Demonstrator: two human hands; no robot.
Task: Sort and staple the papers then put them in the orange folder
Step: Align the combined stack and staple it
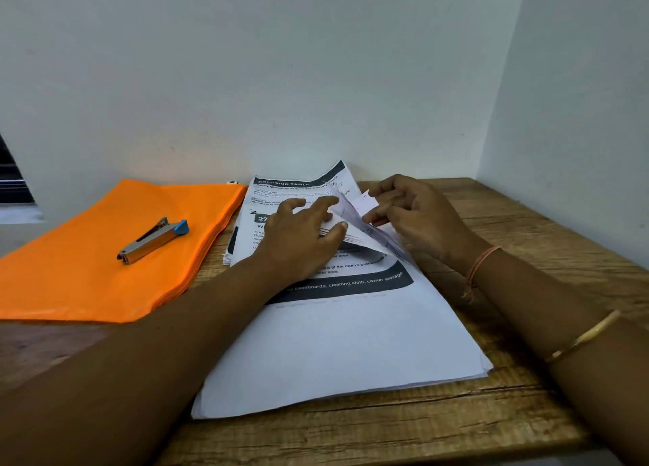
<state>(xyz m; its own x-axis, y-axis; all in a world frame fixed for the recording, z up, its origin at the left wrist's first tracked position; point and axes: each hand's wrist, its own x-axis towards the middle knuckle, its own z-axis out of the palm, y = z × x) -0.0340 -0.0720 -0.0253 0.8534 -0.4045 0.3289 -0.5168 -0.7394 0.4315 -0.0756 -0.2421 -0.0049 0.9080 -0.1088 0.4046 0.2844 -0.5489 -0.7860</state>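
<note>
Papers [351,342] — long axis toward wall [281,79]

Brown wood-grain bench [509,219], set in a pale wall corner. Directly on it: stack of white printed paper sheets [351,342], mid-bench; flat orange plastic folder [87,265], just left of the stack, its far right edge beside it.

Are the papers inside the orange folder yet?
Out: the papers lie on the table beside the orange folder, with the stapler resting on it.
</note>
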